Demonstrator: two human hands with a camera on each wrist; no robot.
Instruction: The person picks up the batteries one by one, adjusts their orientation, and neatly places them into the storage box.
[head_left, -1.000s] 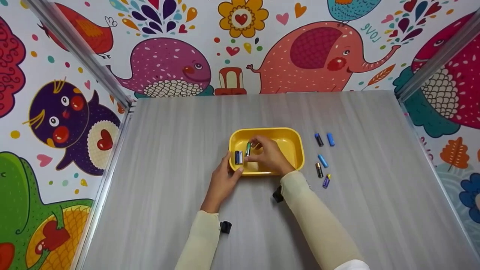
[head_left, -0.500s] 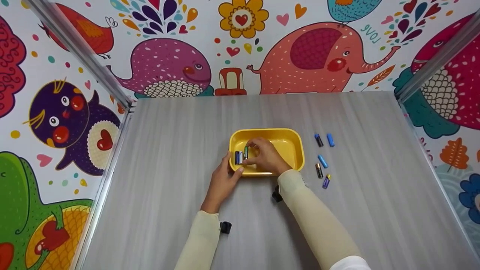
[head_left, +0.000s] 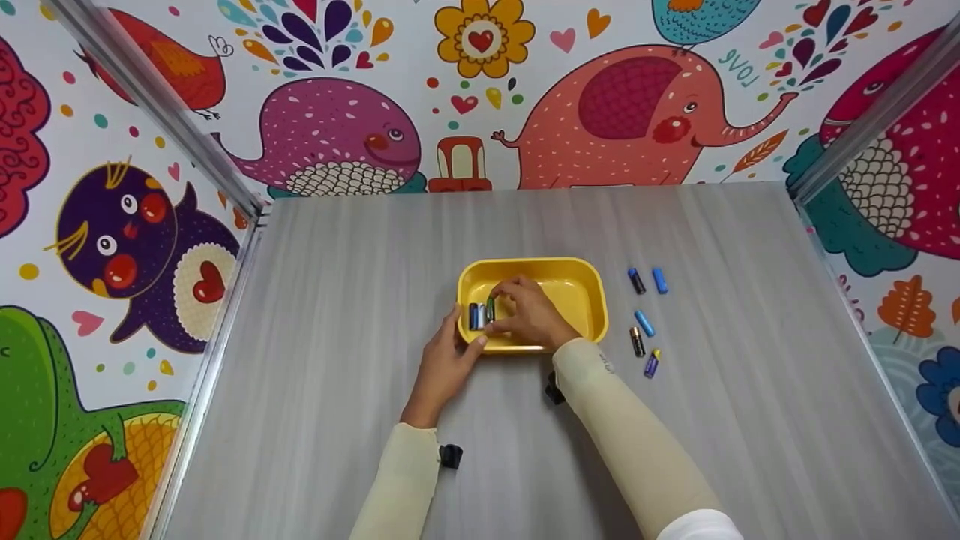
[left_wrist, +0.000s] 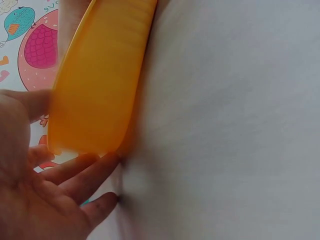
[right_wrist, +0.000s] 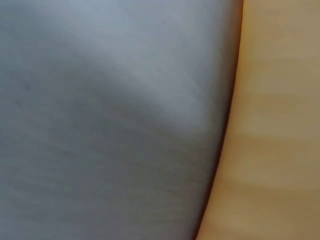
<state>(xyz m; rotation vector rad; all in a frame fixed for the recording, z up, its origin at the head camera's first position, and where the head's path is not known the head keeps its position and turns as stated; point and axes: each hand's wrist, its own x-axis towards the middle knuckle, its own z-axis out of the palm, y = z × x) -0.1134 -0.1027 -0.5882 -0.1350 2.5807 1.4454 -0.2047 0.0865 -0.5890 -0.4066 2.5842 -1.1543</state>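
A yellow plastic tray (head_left: 589, 341) stands on the table. My left hand (head_left: 444, 364) holds its near left corner, with the thumb at the front rim and the fingers along the left end; in the left wrist view the fingers (left_wrist: 80, 180) lie against the tray's end wall. Inside, my right hand (head_left: 532, 311) pinches a green battery (head_left: 490, 310) between thumb and fingertips. This battery stands lengthwise right beside a white battery (head_left: 481, 316), which lies against a dark blue battery (head_left: 473, 316) at the tray's left end. The right wrist view shows only the tray's outer wall (right_wrist: 275, 125) and tabletop.
To the right of the tray, several loose batteries lie on the grey table (head_left: 337, 300): a black and blue one (head_left: 637, 280), two blue ones, a black and gold one (head_left: 637, 341) and a purple one with a yellow end (head_left: 652, 363). Patterned walls border the table.
My right hand has moved slightly left, bringing the green battery down against the row of two batteries. My left hand has stayed at the tray's corner.
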